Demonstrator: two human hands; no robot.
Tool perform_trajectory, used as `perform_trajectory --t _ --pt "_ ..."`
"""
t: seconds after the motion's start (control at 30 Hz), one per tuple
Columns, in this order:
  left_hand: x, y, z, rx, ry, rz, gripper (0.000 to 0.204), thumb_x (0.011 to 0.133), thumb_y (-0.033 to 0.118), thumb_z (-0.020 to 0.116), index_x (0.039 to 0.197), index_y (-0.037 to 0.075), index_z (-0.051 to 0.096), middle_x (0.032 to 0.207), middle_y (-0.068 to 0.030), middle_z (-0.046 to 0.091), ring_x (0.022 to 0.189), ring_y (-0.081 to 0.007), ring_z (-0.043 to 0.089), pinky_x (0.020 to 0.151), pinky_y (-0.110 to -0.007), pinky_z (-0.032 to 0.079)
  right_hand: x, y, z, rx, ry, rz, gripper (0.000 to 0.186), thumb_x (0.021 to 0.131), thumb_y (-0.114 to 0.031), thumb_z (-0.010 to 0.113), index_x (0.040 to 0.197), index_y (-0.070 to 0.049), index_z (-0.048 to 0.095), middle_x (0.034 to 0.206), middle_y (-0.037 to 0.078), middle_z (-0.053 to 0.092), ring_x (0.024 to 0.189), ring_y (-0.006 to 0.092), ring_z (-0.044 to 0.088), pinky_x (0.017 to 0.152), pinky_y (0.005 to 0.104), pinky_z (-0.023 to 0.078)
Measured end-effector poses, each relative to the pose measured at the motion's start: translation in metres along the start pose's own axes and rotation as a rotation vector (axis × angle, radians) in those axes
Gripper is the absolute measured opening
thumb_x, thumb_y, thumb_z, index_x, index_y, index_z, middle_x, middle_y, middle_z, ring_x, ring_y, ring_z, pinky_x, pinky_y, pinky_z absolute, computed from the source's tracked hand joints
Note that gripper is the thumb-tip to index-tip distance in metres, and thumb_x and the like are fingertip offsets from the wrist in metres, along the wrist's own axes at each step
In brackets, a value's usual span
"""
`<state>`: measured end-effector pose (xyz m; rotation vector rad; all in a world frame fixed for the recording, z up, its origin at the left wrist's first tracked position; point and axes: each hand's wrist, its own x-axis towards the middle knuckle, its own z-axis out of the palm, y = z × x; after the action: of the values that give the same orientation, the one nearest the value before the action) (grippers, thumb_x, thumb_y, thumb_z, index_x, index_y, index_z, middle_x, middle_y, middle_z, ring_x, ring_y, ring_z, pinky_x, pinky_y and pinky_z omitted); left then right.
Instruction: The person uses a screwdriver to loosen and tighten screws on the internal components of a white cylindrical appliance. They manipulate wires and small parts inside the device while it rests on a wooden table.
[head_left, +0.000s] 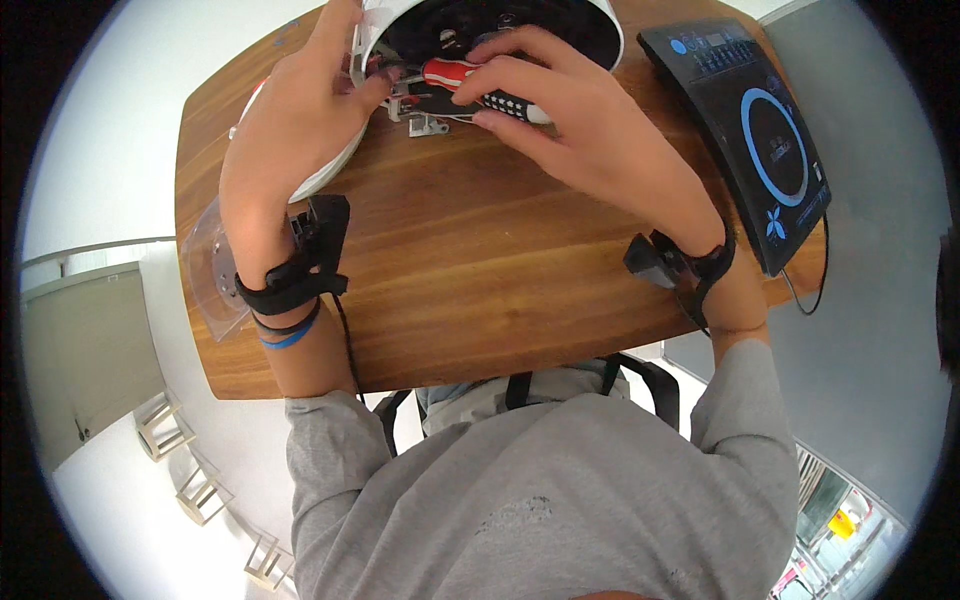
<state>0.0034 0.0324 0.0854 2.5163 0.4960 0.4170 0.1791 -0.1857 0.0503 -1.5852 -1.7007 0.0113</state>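
A white-shelled round appliance [605,18] with its dark inside facing me is at the table's far edge, cut off by the top of the view. My right hand [575,110] is closed around a screwdriver [447,73] with a red, white and black star-patterned handle. The screwdriver's shaft points left, into the parts at the appliance's lower left rim. There my left hand [300,105] grips the appliance's edge, its thumb close to the screwdriver's tip. The exact contact of the tip is hidden. A small metal bracket [428,126] sits just below the rim.
A black induction cooktop [775,145] with a blue ring lies at the right, its cord hanging off the wooden table [470,250]. Partly behind my left hand is a white round rim [340,165]. A clear plastic piece [212,270] rests at the left edge.
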Motion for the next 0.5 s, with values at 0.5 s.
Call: perform_trajectory --t 0.5 --pt "-0.002 0.000 -0.010 0.096 -0.086 -0.049 0.048 0.104 0.034 0.082 0.134 0.007 0.056 0.095 -0.0210 0.078 0.088 -0.0403 0.077 0.081 -0.048 0.058 0.000 -0.001 -0.004 0.019 -0.047 0.042 0.030 0.104 -0.012 0.080 0.134 -0.013 0.078 0.142 0.012 0.069 0.128 0.0363 0.070 0.105 0.0427 0.060"
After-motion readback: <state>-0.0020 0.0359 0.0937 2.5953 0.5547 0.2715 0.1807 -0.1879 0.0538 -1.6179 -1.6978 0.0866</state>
